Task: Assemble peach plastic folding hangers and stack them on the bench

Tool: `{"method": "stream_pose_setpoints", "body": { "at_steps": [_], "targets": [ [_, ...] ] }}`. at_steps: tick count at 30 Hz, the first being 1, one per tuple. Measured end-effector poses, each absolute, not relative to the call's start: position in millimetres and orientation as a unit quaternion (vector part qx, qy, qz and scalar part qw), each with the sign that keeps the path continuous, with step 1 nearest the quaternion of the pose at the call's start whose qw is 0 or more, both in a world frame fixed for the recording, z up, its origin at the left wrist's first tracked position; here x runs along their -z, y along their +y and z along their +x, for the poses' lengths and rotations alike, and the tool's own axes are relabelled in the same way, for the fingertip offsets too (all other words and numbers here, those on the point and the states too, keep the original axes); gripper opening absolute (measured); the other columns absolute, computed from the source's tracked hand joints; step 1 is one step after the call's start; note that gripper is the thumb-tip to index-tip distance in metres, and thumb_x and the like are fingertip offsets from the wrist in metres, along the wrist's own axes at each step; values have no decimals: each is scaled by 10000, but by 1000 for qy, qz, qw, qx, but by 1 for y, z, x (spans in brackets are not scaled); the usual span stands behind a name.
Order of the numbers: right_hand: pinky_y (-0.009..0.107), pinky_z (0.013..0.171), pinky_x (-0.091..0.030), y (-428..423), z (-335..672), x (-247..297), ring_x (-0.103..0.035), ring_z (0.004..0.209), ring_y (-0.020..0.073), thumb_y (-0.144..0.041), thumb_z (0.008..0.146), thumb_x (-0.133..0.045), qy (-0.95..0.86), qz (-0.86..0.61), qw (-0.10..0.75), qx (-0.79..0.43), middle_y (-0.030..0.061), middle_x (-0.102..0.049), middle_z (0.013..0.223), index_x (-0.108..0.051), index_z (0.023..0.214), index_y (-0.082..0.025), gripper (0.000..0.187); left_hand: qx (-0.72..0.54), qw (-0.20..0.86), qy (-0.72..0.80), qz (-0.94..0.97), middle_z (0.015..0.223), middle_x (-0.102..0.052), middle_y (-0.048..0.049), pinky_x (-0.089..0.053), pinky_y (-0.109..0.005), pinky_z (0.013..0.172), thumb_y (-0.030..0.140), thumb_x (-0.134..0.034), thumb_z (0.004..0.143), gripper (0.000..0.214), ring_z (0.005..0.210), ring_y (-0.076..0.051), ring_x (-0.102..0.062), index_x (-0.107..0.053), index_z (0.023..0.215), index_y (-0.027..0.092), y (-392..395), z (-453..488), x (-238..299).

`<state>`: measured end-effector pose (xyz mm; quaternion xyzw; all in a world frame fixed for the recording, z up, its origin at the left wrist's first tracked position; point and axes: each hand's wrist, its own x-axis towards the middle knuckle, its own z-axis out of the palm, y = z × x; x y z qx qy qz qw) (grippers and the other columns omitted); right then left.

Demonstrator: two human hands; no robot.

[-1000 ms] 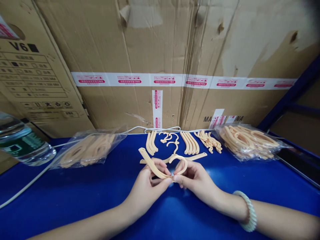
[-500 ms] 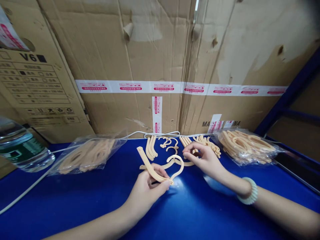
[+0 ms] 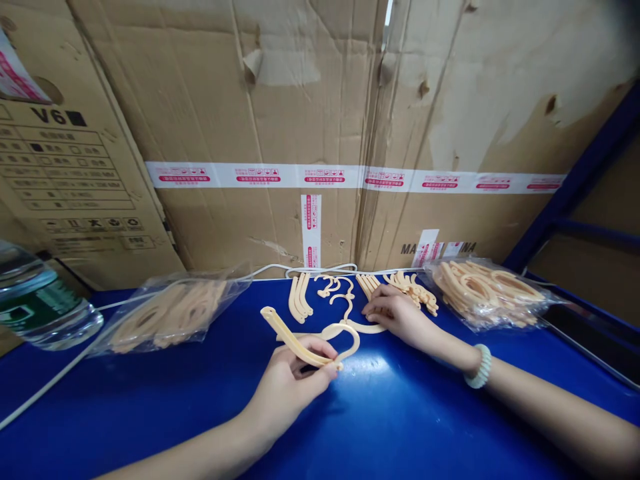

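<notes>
My left hand (image 3: 295, 380) pinches a partly joined clothes hanger, a beige arm (image 3: 286, 337) with a curved hook (image 3: 354, 341), raised above the blue table. Behind it lies another beige hanger (image 3: 345, 310), its right arm running to my right hand (image 3: 395, 313). That hand is lowered with curled fingers at the near end of a row of straight-looking hanger arms (image 3: 367, 284). What its fingertips grip is hidden. A stack of curved hanger arms (image 3: 300, 298) sits to the left, beside loose hooks (image 3: 327, 285). More small beige pieces (image 3: 413, 288) are heaped beyond my right hand.
Clear bags of beige parts lie at left (image 3: 170, 313) and right (image 3: 490, 290). A water bottle (image 3: 45, 300) stands far left. A white cable (image 3: 55, 380) crosses the table, cardboard (image 3: 260, 227) walls the back, and a dark flat device (image 3: 595, 343) rests at the right edge.
My right hand has come down onto the hanger arms, and its fingers have curled in. The hanger in my left hand has tilted a little flatter. The whole view has shifted slightly.
</notes>
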<state>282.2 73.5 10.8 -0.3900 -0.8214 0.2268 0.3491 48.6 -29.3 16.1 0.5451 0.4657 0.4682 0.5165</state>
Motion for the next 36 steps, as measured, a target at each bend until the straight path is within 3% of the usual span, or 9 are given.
{"method": "stream_pose_setpoints", "body": {
  "at_steps": [2, 5, 10, 16, 23, 28, 30, 33, 36],
  "targets": [
    [354, 717, -490, 75, 283, -13, -606, 786, 221, -209, 760, -707, -800, -391, 381, -249, 64, -648, 825, -769, 748, -215, 63, -467, 526, 465, 538, 730, -663, 4, -455, -231, 605, 204, -753, 630, 92, 631, -133, -603, -715, 708, 176, -29, 48, -16],
    [332, 671, -498, 77, 285, -17, -624, 784, 218, -338, 787, -713, -744, -396, 458, -283, 70, -672, 847, -758, 801, -205, 141, -470, 535, 464, 526, 732, -674, 4, -456, -232, 616, 212, -762, 631, 91, 638, -132, -603, -731, 711, 183, -30, 47, -17],
    [285, 548, -512, 64, 278, -27, -605, 566, 157, -472, 866, -645, -629, -378, 574, -363, 1, -626, 622, -682, 956, -189, 298, -482, 557, 461, 496, 707, -690, 11, -439, -220, 628, 200, -787, 625, 124, 647, -122, -590, -742, 740, 189, -29, 46, -14],
    [269, 645, -568, 26, 257, -47, -681, 778, 172, -464, 809, -739, -522, -336, 651, -437, 70, -707, 980, -726, 897, -203, 276, -482, 578, 451, 479, 701, -684, 15, -440, -212, 661, 229, -806, 648, 175, 681, -115, -598, -705, 781, 175, -26, 44, -9],
    [290, 702, -574, 7, 247, -46, -664, 702, 152, -423, 673, -864, -471, -364, 613, -519, 40, -693, 896, -709, 844, -194, 324, -508, 621, 416, 429, 768, -682, 16, -469, -215, 705, 209, -857, 622, 315, 726, -109, -614, -608, 811, 164, -27, 45, -11],
    [305, 735, -575, 7, 245, -35, -670, 774, 151, -338, 644, -887, -449, -370, 570, -580, 33, -623, 1096, -573, 1116, -270, 571, -522, 633, 403, 405, 739, -698, 20, -502, -247, 743, 205, -868, 610, 444, 740, -129, -654, -557, 925, 177, -27, 44, -9],
    [318, 779, -570, 7, 243, -30, -684, 798, 164, -307, 612, -904, -431, -353, 535, -635, 29, -648, 1016, -545, 1177, -256, 671, -527, 630, 400, 408, 757, -716, 10, -512, -261, 757, 200, -864, 622, 479, 747, -133, -661, -536, 971, 180, -27, 44, -8],
    [326, 839, -554, 5, 240, -23, -699, 816, 177, -271, 605, -911, -421, -331, 477, -697, 5, -673, 845, -591, 1101, -196, 595, -528, 620, 384, 436, 772, -725, 7, -513, -261, 756, 186, -835, 663, 433, 742, -126, -658, -516, 956, 185, -26, 45, -8],
    [271, 788, -546, 1, 237, -17, -686, 794, 147, -267, 638, -897, -449, -325, 456, -697, 7, -699, 815, -631, 1022, -173, 477, -519, 615, 382, 454, 774, -727, 15, -513, -267, 757, 178, -817, 672, 441, 740, -129, -661, -493, 971, 194, -27, 45, -8]
  ]
}}
